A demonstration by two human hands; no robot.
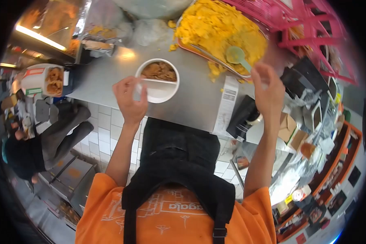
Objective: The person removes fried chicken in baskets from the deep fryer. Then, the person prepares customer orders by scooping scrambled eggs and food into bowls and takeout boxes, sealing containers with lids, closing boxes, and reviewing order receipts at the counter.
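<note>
A round white bowl [162, 92] with a divider across its middle stands on the metal counter. Brown sliced food, perhaps meat, [159, 71] fills its far half; the near half is bare. At the bowl's left rim is my left hand [131, 101], fingers curled but apart, the thumb overlapping the rim. A tray [203, 57] is heaped with yellow chopped food [219, 24]. On the heap rests a pale green spoon [235, 55], its handle pointing towards my right hand [269, 89]. That hand hovers by the tray's corner with loosely bent, parted fingers; whether they touch the handle is unclear.
A printed paper slip [227, 105] lies right of the bowl, beside a black device [245, 118]. Pink crates [309, 36] stand at the back right. Foil-wrapped food [99, 44] is at the back left. Another person [28, 150] is at the left, near a fried-food container [40, 79].
</note>
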